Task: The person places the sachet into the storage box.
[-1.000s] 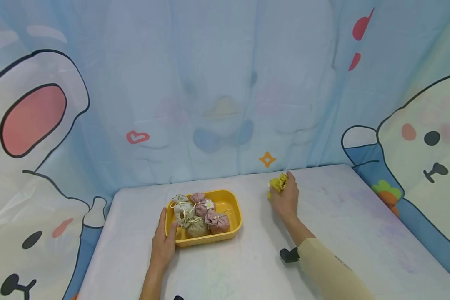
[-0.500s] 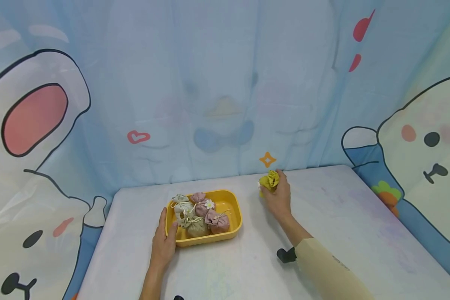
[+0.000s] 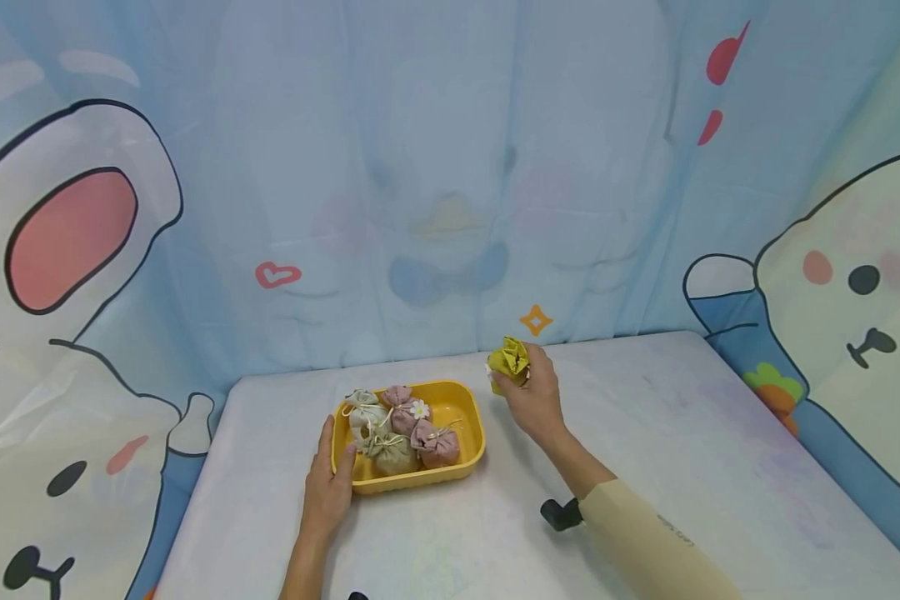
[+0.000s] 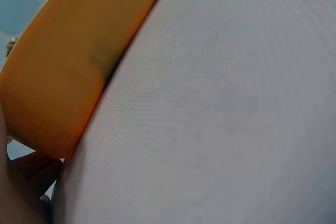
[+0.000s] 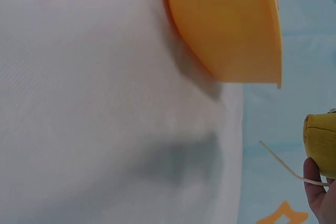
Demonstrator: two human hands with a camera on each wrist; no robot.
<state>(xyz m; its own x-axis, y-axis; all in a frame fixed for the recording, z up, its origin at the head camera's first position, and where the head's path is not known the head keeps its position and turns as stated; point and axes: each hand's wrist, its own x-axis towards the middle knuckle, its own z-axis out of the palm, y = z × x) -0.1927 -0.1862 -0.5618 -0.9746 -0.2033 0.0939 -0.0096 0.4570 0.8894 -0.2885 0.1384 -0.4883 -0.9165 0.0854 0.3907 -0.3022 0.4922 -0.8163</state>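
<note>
A yellow plastic tray (image 3: 468,450) stands on the table with several small drawstring pouches in it: a pale one (image 3: 365,411), a pink one with a white flower (image 3: 401,408), another pink one (image 3: 437,446) and an olive-green one (image 3: 393,454). My left hand (image 3: 326,492) holds the tray's left end, its thumb at the near corner and its fingers along the outer side. Right of the tray and above the table, my right hand (image 3: 532,396) grips a yellow-green drawstring pouch (image 3: 508,363). In the right wrist view, a pale cord hangs off this pouch (image 5: 321,142).
The white table (image 3: 682,442) extends to both sides of the tray. Behind it hangs a blue cartoon curtain (image 3: 435,167). A black wrist-camera piece (image 3: 561,514) juts out beside the right sleeve (image 3: 648,542).
My right hand has carried the yellow-green pouch leftward, closer to the tray, and it now appears slightly higher. My left hand and the tray have stayed in place.
</note>
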